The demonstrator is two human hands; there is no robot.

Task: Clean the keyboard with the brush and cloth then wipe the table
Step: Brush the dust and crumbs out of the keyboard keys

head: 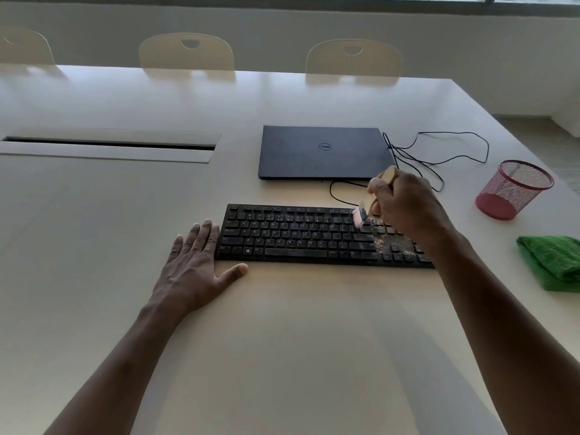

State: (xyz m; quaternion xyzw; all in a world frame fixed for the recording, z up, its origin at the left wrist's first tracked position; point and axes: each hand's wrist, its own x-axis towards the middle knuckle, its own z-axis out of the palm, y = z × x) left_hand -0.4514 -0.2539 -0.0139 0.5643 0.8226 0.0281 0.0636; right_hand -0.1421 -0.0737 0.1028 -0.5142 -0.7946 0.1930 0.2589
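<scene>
Keyboard [301, 238] crumb-strewn, right hand [405, 205] gripping brush [361, 216] on keys, left hand [194, 262] flat beside it

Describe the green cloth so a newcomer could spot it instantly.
Start at the large pale table and follow the black keyboard toward its right edge. Past the right hand, below the red wire-mesh cup, lies the folded green cloth, the only soft, fuzzy, green thing there.
</scene>
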